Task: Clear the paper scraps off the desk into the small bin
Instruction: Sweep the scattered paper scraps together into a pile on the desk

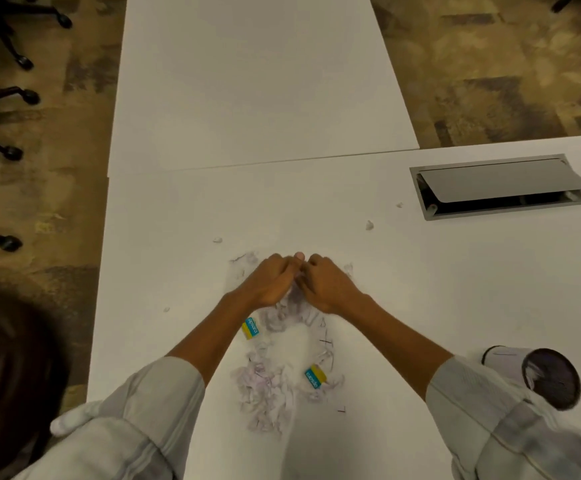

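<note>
Paper scraps (275, 382) lying in loose ring on desk (420, 289), near front edge. Left hand (271, 282) and right hand (327, 285) curling together at pile's far end, fingers pressing in on scraps. Small bin (545, 375) sitting at right, apparently some paper already inside. Most clearing left (judgement). Counting: two blue-yellow pieces, about four stray bits, one bin.

desk (420, 306) top is smooth matt white laminate by the look of it. paper scraps (268, 386) near its front edge are thin crumpled paper, pale and matt. cable hatch (500, 185) at the desk's right is brushed grey metal. beyond the desk, carpet (490, 81) looks rough and mottled.
</note>
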`<action>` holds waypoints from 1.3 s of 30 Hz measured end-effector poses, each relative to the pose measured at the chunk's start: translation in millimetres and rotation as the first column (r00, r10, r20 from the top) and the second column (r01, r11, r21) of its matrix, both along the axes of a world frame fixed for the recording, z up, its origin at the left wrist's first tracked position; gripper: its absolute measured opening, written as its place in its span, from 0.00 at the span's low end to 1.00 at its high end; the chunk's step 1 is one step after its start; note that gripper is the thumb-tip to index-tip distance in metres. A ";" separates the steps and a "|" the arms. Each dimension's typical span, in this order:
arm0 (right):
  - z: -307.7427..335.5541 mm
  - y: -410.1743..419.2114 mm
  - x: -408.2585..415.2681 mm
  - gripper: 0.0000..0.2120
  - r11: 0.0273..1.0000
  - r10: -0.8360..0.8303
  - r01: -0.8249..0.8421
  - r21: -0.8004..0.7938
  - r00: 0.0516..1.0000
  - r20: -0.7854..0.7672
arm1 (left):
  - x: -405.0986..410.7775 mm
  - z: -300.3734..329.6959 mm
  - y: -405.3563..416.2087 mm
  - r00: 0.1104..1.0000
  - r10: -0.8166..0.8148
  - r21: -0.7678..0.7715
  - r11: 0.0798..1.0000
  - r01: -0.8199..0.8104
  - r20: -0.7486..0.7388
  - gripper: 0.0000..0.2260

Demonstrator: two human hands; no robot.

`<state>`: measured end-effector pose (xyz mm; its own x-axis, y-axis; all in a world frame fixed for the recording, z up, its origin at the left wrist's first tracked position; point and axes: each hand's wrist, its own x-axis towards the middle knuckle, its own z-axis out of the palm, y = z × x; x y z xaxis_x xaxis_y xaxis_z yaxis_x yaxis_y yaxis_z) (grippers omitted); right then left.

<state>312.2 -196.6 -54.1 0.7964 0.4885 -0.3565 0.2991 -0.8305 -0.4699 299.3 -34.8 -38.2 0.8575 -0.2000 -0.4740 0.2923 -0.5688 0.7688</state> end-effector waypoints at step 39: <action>7.5 -127.2 120.8 0.22 0.848 -0.404 0.467 -0.253 0.876 0.263 | -27.5 3.6 92.2 0.918 0.333 0.410 0.822 -0.395 0.216 0.33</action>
